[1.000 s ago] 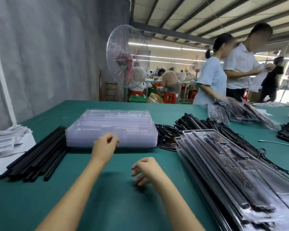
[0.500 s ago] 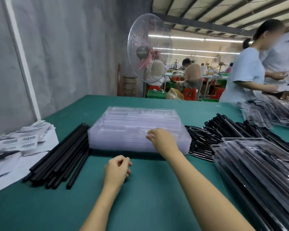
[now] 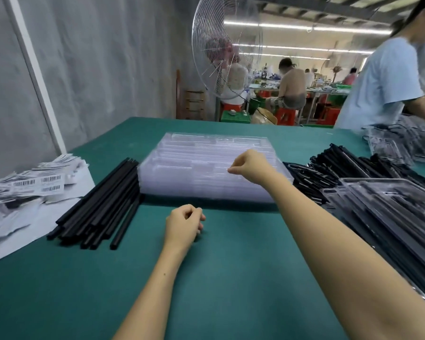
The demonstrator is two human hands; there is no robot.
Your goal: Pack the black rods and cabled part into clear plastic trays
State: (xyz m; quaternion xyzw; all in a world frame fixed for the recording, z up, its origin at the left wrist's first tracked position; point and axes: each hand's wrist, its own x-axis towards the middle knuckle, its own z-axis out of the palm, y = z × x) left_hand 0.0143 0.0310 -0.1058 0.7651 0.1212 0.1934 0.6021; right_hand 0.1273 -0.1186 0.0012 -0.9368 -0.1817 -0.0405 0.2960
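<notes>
A stack of clear plastic trays (image 3: 201, 158) sits mid-table. My right hand (image 3: 249, 165) is over its near right part, thumb and forefinger pinched together at the top tray. My left hand (image 3: 184, 224) rests on the green mat in front of the stack, fingers curled, holding nothing. A bundle of black rods (image 3: 101, 204) lies left of the stack. More black rods and cabled parts (image 3: 329, 170) are heaped to its right. Filled clear trays (image 3: 390, 212) are piled at the right edge.
Barcode labels and papers (image 3: 27, 190) lie at the left edge of the green table (image 3: 231, 278). A person in a light blue shirt (image 3: 378, 89) works at the far right beside more trays (image 3: 407, 143). A standing fan (image 3: 227, 52) is behind the table.
My left hand has drawn back from the tray stack to the mat. My right hand has reached from the mat up onto the stack. The view has turned left.
</notes>
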